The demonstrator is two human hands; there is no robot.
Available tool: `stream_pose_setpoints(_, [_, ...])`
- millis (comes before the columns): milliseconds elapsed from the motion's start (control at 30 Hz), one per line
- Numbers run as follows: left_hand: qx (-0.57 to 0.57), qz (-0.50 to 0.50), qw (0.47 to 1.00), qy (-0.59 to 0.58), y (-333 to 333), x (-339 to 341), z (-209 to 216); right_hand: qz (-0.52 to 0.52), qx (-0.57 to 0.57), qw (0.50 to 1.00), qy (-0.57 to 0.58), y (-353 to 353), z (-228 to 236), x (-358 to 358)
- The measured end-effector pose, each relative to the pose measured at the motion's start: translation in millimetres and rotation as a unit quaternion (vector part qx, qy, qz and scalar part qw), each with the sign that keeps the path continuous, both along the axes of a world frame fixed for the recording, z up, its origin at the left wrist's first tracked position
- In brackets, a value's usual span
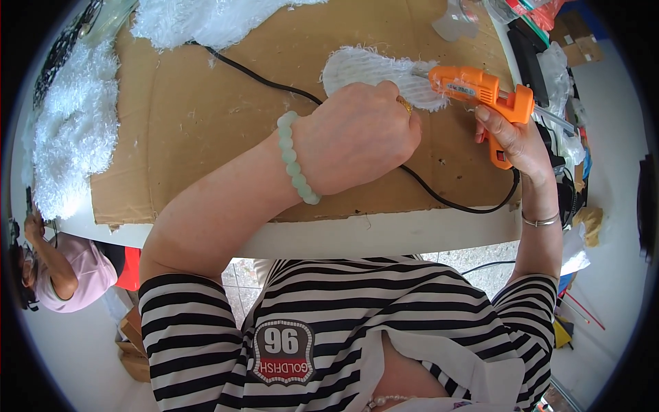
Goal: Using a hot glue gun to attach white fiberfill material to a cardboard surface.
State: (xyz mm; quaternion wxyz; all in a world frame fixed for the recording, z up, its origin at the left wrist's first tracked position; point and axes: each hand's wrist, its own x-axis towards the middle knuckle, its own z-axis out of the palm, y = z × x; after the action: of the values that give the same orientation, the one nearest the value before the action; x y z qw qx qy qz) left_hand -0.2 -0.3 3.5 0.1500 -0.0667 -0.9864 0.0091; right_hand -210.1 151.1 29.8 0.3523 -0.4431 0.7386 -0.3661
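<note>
My right hand (511, 137) grips the handle of an orange hot glue gun (484, 88), its thumb toward me. A clear glue stick (555, 119) sticks out of the gun's back end. The nozzle points left over a white, fuzzy-edged, sole-shaped piece of fabric (353, 67) on the cardboard. My left hand (360, 134) is closed like a fist, over the near edge of that piece. Its fingertips are mostly hidden under the hand, so what they hold cannot be made out. The gun's black cord (439, 198) runs from the handle and passes under my left hand.
A brown cardboard sheet (185, 144) covers the white table (309, 240). White shaggy fabric lies in a pile (199, 20) at the far edge and another heap (75, 123) at left. Plastic bags (556, 72) crowd the right side. Another person (75, 271) is at the lower left.
</note>
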Motion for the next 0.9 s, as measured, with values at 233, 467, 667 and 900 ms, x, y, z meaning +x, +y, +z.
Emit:
stream_pose_setpoints(233, [-0.001, -0.012, 1.000, 0.011, 1.5, -0.4, -0.5, 0.023, 0.013, 1.000, -0.011, -7.8, 3.9, 3.4])
stream_pose_setpoints(467, [-0.002, -0.012, 1.000, 0.009, 1.8, 0.5, -0.7, 0.012, 0.033, 0.999, -0.017, -14.5, 5.1, 9.6])
stream_pose_setpoints(667, [0.005, -0.014, 1.000, 0.009, 0.9, 0.7, -0.8, 0.020, -0.002, 1.000, -0.012, -10.4, 13.8, 12.6])
stream_pose_setpoints(900, [0.026, -0.036, 0.996, 0.084, -1.0, -2.3, -5.6, -0.027, -0.035, 0.999, 0.025, 10.0, 21.1, -1.3])
